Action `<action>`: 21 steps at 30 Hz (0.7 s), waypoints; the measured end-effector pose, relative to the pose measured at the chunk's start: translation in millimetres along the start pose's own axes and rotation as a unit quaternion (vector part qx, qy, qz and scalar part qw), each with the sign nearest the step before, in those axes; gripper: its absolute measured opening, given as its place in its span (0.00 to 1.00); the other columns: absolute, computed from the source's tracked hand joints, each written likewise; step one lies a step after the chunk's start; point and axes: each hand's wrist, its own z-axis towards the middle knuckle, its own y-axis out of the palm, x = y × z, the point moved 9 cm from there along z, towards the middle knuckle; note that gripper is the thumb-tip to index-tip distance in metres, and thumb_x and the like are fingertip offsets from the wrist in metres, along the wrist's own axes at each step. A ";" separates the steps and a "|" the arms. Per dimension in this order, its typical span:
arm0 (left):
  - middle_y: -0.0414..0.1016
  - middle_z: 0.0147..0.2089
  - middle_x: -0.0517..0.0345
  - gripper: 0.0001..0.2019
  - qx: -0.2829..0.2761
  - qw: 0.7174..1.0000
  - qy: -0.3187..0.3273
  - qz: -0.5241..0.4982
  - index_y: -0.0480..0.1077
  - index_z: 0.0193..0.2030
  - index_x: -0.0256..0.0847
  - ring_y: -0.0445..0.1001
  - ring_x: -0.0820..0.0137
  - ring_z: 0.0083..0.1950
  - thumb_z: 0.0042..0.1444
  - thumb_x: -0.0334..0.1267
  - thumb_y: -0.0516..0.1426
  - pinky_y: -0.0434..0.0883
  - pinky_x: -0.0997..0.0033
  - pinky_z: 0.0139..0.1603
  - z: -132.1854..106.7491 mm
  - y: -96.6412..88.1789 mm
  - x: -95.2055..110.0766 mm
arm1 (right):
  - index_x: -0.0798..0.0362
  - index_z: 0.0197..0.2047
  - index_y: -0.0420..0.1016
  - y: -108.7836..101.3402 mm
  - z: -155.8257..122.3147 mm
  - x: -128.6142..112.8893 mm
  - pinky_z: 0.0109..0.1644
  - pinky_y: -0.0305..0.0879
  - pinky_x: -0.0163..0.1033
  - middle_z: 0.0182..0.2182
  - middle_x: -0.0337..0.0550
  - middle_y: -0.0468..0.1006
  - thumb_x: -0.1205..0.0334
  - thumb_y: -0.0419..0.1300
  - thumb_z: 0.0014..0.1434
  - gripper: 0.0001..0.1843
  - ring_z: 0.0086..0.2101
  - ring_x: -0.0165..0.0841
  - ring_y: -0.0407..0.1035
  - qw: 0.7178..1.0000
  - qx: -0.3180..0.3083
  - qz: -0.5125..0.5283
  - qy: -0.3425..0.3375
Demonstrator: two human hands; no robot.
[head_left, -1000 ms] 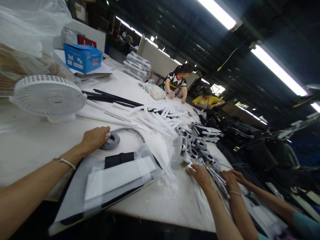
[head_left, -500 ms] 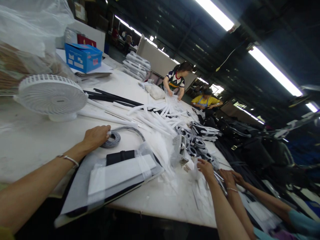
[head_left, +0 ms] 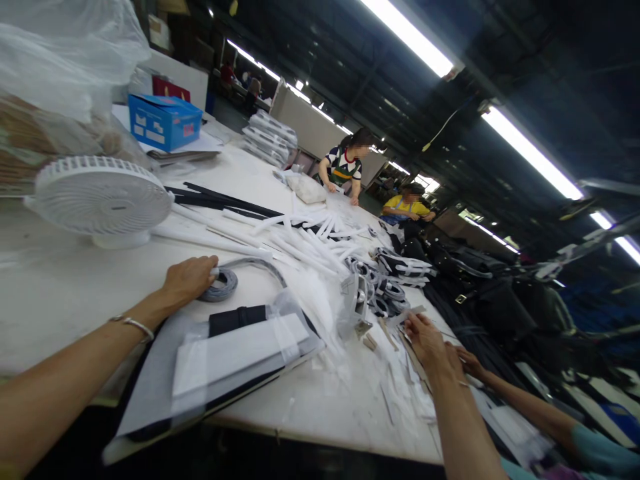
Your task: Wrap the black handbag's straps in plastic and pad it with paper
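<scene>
My left hand (head_left: 193, 277) is closed on the near-left edge of a grey coiled strap (head_left: 223, 287), whose loose tail curves off to the right. Below it lies a flat dark piece wrapped in white sheeting (head_left: 150, 387), with a white panel (head_left: 240, 350) and a black strip (head_left: 237, 320) on top, held by clear bands. My right hand (head_left: 423, 337) reaches forward on the right, fingers pinched on a thin translucent strip (head_left: 407, 315), its exact kind blurred. Left of that hand stands a tape dispenser (head_left: 356, 300).
A white fan (head_left: 103, 200) and a blue box (head_left: 165, 123) stand at left. White strips (head_left: 310, 243) pile mid-table, with more grey coils (head_left: 390, 293) beyond the dispenser. A co-worker's hand (head_left: 467, 363) is close beside my right forearm. Black bags (head_left: 510, 293) line the right.
My right hand has moved slightly right and forward, and the film that hung below its fingers now shows as a strip beyond them. The left hand stays at the coil. The view shifts slightly.
</scene>
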 end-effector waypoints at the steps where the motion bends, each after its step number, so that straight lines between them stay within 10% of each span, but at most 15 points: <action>1: 0.76 0.49 0.43 0.10 0.003 1.000 -0.002 -0.003 0.67 0.48 0.39 0.75 0.54 0.49 0.62 0.35 0.50 0.68 0.63 0.40 -0.8 0.0 -0.2 | 0.52 0.30 0.72 10.4 -4.9 -6.2 0.26 0.72 0.32 0.27 0.36 0.77 0.52 0.74 0.43 0.19 0.25 0.29 0.73 1.000 -0.010 0.018 0.004; 5: 0.76 0.50 0.48 0.09 0.021 1.000 -0.007 -0.012 0.68 0.48 0.42 0.73 0.57 0.53 0.61 0.35 0.53 0.69 0.63 0.45 -6.2 0.8 -0.2 | 0.52 0.32 0.74 90.6 -41.5 -36.1 0.34 0.77 0.35 0.34 0.41 0.81 0.53 0.78 0.35 0.23 0.31 0.34 0.77 0.990 -0.103 0.093 0.011; 14: 0.75 0.50 0.48 0.11 0.055 0.997 -0.023 -0.047 0.69 0.51 0.39 0.73 0.59 0.53 0.63 0.36 0.55 0.70 0.58 0.51 -11.4 4.2 -5.9 | 0.52 0.32 0.75 358.6 -197.5 -97.3 0.40 0.76 0.43 0.38 0.45 0.81 0.52 0.69 0.52 0.13 0.35 0.37 0.76 0.895 -0.426 0.063 -0.118; 21: 0.74 0.50 0.51 0.13 0.045 0.996 -0.009 -0.073 0.70 0.51 0.37 0.73 0.61 0.51 0.65 0.42 0.56 0.71 0.55 0.52 -8.8 5.1 -10.3 | 0.49 0.31 0.75 430.9 -216.1 -59.0 0.39 0.70 0.41 0.28 0.39 0.79 0.58 0.62 0.56 0.05 0.30 0.35 0.73 0.847 -0.450 -0.091 -0.270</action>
